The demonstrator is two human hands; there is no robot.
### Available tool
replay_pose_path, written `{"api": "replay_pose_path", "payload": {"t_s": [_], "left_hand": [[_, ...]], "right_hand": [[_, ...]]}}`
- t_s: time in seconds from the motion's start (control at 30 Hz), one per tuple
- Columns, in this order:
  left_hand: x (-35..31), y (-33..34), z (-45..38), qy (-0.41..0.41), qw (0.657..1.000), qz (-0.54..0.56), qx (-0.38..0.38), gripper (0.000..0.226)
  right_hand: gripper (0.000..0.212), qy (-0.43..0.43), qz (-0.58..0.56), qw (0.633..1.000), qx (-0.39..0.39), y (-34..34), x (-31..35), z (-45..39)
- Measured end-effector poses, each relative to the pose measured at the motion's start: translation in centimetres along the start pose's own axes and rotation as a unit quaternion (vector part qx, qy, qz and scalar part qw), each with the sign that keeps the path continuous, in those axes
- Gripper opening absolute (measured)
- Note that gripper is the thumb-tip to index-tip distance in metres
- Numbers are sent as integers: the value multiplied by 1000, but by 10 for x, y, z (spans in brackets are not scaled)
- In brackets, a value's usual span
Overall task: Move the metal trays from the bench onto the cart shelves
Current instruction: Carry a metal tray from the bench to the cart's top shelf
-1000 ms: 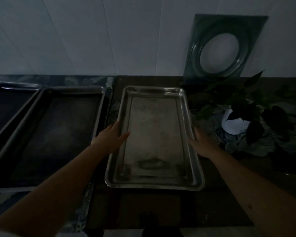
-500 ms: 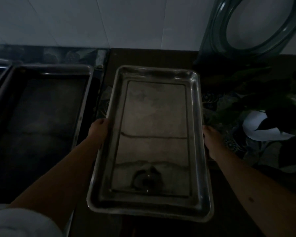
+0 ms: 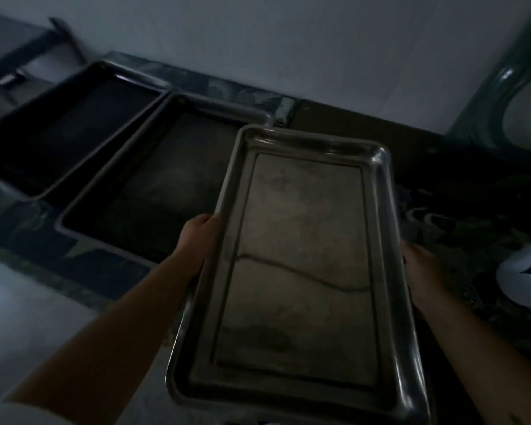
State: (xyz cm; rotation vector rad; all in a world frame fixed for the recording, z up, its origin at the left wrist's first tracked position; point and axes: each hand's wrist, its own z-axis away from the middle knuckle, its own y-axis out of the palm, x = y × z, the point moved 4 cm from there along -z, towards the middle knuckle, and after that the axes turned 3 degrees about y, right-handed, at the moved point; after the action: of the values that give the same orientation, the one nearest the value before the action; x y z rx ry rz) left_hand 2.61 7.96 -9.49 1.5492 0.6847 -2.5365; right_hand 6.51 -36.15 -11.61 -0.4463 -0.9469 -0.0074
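Observation:
I hold a shallow rectangular metal tray (image 3: 304, 265) in the air in front of me, lifted off the bench. My left hand (image 3: 198, 237) grips its left rim and my right hand (image 3: 422, 271) grips its right rim, fingers hidden under the edges. The tray is empty, with a dull stained bottom. Two larger dark trays lie side by side on the bench to the left: the nearer dark tray (image 3: 166, 185) and the farther dark tray (image 3: 65, 133). No cart is in view.
The dark bench (image 3: 334, 118) runs along a white wall. A green framed round object (image 3: 509, 96) leans at the far right. A white pot (image 3: 521, 277) with dark leaves sits on patterned cloth at the right. Pale floor (image 3: 28, 311) shows lower left.
The tray has come up off the bench and toward me, held by both hands. My view has swung left and tilted, bringing both dark trays and the floor into sight.

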Motion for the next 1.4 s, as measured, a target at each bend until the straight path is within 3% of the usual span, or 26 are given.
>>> {"api": "replay_pose_path", "payload": {"t_s": [0.17,0.33,0.47,0.63,0.8,0.9,1.07,1.4], "left_hand": [[66,-153,98,-52,985,57,-153,36],[157,-292,234,-71,936,153,-310,39],[225,-345,353,-108,859,233,-443,27],[279,-366,436,-125,792,287,-524,27],[298,-405,453,-130,787,254,-547,38],[313,-421,451,-133,780,258,-555,36],[340,-439,424,-157,778,257,-552,38],[337,-577,303,-177,769,237,-567,41]], "right_hand": [[34,-137,76,982,107,108,43,92],[34,-226,167,919,276,261,59,210],[34,-265,234,848,394,355,44,309],[37,-297,293,782,463,416,21,397],[37,-341,330,738,480,454,13,438],[23,-371,350,724,465,474,15,447],[34,-392,385,700,456,515,21,452],[43,-335,344,729,489,694,76,466]]}}
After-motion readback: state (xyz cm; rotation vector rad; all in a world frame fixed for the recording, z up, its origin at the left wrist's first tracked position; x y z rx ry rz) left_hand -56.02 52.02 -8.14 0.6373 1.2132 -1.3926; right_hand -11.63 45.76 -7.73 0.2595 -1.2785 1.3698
